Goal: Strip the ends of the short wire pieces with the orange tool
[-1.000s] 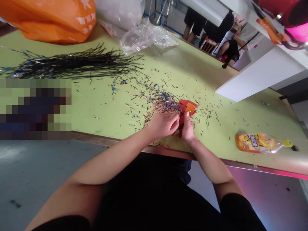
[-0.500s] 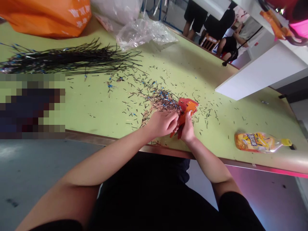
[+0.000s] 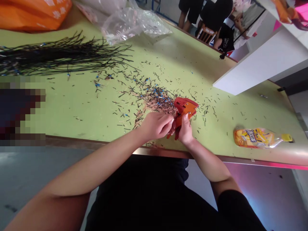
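Observation:
My right hand (image 3: pixel 186 132) is wrapped round the handles of a red and orange wire stripper (image 3: pixel 187 107), the thumb lying along its side. Close against the tool's left side, my left hand (image 3: pixel 157 125) is closed in a pinch. What its fingers hold is too small and hidden to make out. Just beyond my hands lies a heap of short black wire offcuts (image 3: pixel 158 96), with blue bits and copper-coloured strands mixed in. A long bundle of black wires (image 3: pixel 64 56) is spread on the table at the far left.
The green table (image 3: pixel 91 96) carries scattered clippings. At the back left are an orange bag (image 3: pixel 33 14) and clear plastic bags (image 3: pixel 134 24). A drink bottle (image 3: pixel 260 138) lies at right, below a white panel (image 3: pixel 255 64). Several people (image 3: pixel 214 16) are beyond the table.
The view has shifted slightly, so the bags and wire bundle sit further left. My hands keep the same hold, with the wire stripper turned a little.

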A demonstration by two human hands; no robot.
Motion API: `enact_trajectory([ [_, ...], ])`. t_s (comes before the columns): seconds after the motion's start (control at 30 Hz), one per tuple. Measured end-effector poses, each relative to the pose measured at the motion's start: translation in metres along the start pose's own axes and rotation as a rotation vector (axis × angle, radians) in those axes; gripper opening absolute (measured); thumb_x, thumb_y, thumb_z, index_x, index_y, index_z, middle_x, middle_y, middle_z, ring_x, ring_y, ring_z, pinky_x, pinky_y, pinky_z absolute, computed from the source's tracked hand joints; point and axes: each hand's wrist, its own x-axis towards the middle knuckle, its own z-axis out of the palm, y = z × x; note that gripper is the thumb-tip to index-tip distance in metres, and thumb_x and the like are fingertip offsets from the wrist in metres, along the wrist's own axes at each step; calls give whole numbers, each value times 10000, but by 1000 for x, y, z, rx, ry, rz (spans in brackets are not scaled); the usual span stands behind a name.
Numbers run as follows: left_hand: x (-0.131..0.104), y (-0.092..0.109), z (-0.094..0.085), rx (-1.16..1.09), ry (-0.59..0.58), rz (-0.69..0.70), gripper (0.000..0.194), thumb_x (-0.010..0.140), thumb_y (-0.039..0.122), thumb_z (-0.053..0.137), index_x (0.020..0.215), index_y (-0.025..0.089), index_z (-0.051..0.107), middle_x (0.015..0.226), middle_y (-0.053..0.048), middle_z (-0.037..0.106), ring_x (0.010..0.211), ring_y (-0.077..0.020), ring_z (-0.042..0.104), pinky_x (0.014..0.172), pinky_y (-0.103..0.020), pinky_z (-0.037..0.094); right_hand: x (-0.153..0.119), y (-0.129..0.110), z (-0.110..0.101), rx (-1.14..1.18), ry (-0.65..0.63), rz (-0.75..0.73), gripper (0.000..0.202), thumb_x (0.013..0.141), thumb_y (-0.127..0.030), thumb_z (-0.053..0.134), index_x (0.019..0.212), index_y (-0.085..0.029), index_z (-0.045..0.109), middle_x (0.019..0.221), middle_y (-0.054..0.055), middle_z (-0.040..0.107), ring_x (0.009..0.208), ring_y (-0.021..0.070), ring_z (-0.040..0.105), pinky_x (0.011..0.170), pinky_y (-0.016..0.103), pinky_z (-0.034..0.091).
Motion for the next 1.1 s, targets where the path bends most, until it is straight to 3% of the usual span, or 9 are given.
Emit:
enact_trajectory([
  [0.17,0,1,1,-163,9,-26,206,1040,146,423,870,218,516,602,52,669,483,-103,584,535,-227,417,-1,-6,0,116,-177,41,781,791,-993,374,591,-246,485,509,10,465,632,224,648,543,354,567],
  [0.27,-2,0,2,-189,20,-18,182,1053,154,412,924,218,523,633,48,696,502,-105,610,556,-225,452,-2,-7,-1,136,-212,67,778,774,-1000,391,625,-242,492,533,17,504,648,226,661,557,358,578],
  [0.63,-1,-2,1,-124,60,94,164,1067,182,383,997,228,523,639,36,690,483,-108,588,552,-239,441,-11,-9,-1,147,-208,92,739,763,-988,449,715,-257,548,573,37,548,713,270,690,591,404,597],
  [0.83,0,-2,2,55,66,163,127,1017,162,421,965,234,513,601,31,635,482,-132,571,513,-251,419,-9,-11,1,136,-217,21,755,837,-958,363,590,-252,465,457,-7,445,522,195,583,503,341,532],
  [0.97,-1,-1,4,54,76,150,120,980,140,455,967,234,528,603,34,636,484,-136,572,526,-259,431,-9,-14,2,126,-203,26,751,824,-955,410,567,-250,455,434,-37,434,398,137,459,448,310,479],
  [1.1,-2,0,3,43,62,123,140,965,131,466,990,234,558,668,19,689,522,-139,618,540,-266,441,-9,-17,5,119,-171,28,716,805,-943,478,588,-261,453,436,-47,441,381,138,451,462,331,496],
])
